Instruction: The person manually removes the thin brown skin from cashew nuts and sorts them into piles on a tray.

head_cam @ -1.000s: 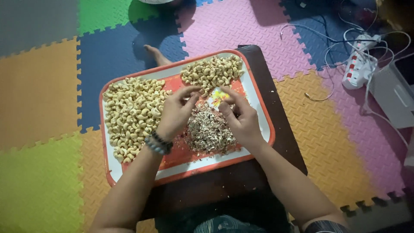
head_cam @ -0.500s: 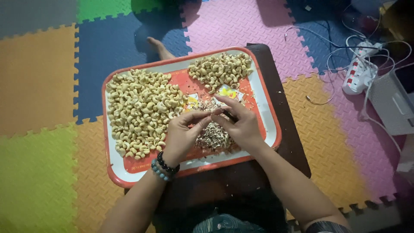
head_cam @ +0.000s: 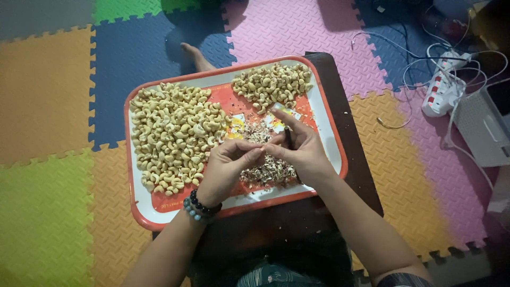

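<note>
The tray (head_cam: 329, 133) looks like smooth plastic, glossy white inside with an orange-red rim and printed centre. The cashews (head_cam: 175, 135) heaped on it are pale and matt, while the pile of skins (head_cam: 268, 167) beside them is dry, flaky and rough. Beneath sits a dark desk (head_cam: 348, 122) with a dull, wood-like surface. The floor mats (head_cam: 53, 106) are soft foam, matt, embossed with a fine ridged texture. The bracelets (head_cam: 201, 206) are shiny beads.

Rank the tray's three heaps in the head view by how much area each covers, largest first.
1. Big cashew heap, left side of the tray.
2. and 3. Small cashew heap and shell scraps: unsure, since both hands hide part of the scraps.
</note>
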